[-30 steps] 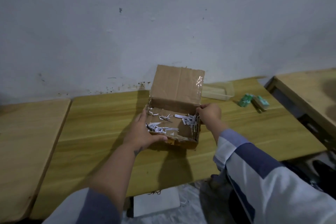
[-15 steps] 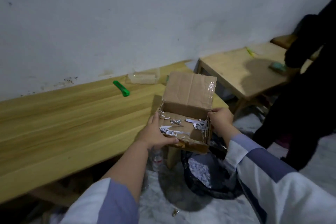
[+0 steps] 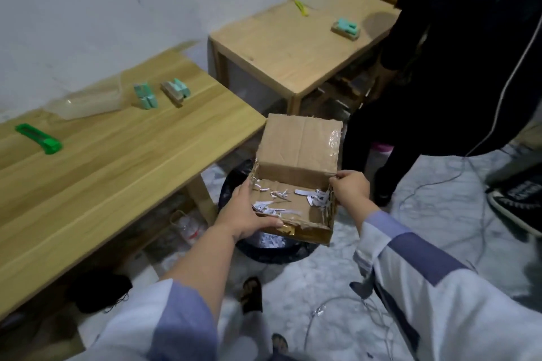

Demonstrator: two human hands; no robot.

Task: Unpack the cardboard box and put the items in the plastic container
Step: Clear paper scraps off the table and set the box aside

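A person holds an open cardboard box [image 3: 296, 184] above a black bin [image 3: 234, 182], left hand [image 3: 245, 215] gripping its 9 o'clock wall, right hand [image 3: 350, 189] pinching its 3 o'clock rim; paper shreds [image 3: 275, 208] lie inside. The plastic container [image 3: 88, 102] sits on the table [image 3: 117, 170] at 10 o'clock.

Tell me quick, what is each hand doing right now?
Left hand: grips the left side of the cardboard box.
Right hand: grips the box's right side.

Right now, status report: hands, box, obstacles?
Left hand and right hand grip cardboard box. Only paper shreds inside. Bin directly below; nothing in between.
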